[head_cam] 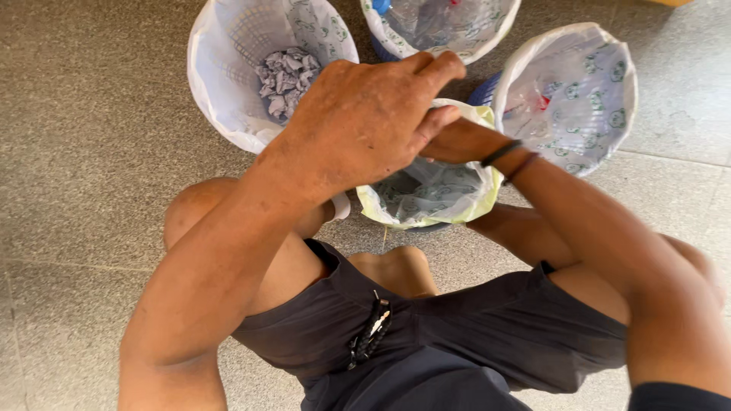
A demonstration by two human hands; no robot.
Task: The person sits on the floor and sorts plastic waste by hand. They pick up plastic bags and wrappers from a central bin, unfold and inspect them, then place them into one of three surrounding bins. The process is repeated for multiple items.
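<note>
Plastic lining the nearest bin [426,199] sat between our knees; our left hand [365,122] covered the right hand [449,141] above its rim. We could not tell whether either hand's fingers were clamped on anything, and the paper-scrap bin [228,84] stood beyond the nearest bin.

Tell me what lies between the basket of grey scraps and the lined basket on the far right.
In the head view, between the basket of grey scraps and the right basket lie both hands, left hand over right hand, above the yellow-rimmed basket.
</note>
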